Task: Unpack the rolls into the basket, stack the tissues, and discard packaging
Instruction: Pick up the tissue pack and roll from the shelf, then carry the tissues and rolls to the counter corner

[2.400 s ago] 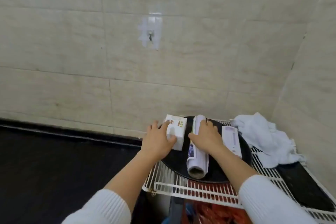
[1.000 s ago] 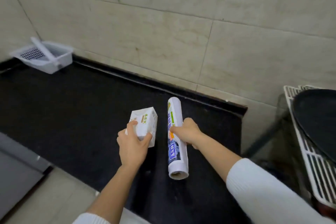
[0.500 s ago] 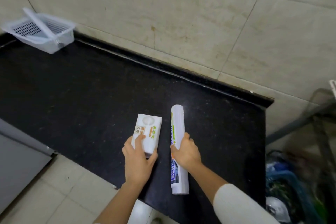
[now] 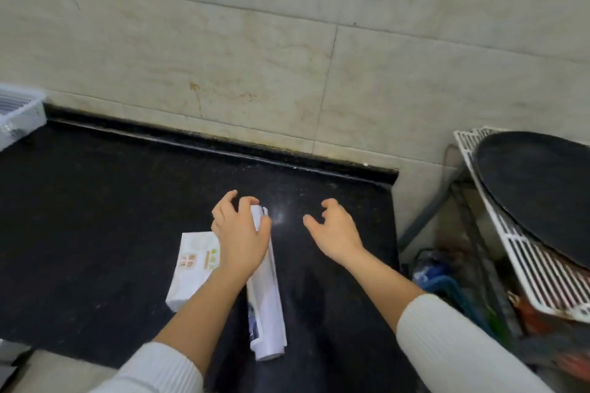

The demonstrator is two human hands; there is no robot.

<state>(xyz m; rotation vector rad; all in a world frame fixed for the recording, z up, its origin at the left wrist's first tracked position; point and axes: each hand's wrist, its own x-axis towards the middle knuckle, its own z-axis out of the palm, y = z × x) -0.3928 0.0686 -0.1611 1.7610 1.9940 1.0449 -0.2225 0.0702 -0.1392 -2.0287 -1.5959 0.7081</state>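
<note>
The roll (image 4: pixel 266 306) lies flat on the black counter (image 4: pixel 95 217), its long axis running away from the viewer, its near end just short of the counter's front edge and its far end under the left hand (image 4: pixel 241 233). At the far left, against the tiled wall (image 4: pixel 287 57), the corner of a white slotted basket (image 4: pixel 19 112) sits on the counter, well apart from the roll. Next comes the tissue pack (image 4: pixel 191 268), white with small printed marks, lying flat just beside the roll on its left; whether the two touch cannot be told, since the left forearm crosses over the gap. The left hand is over the far end of the roll, fingers curled loosely about it, thumb against its right side; the grasp is loose, not a tight clench. To the right, the right hand (image 4: pixel 335 230) hangs above bare counter, apart from the roll, fingers spread and bent, holding nothing. Both arms wear white ribbed sleeves. Past the counter's right end stands a white wire rack (image 4: pixel 523 262) bearing a round black pan (image 4: pixel 542 188), with blurred coloured clutter below it.
</note>
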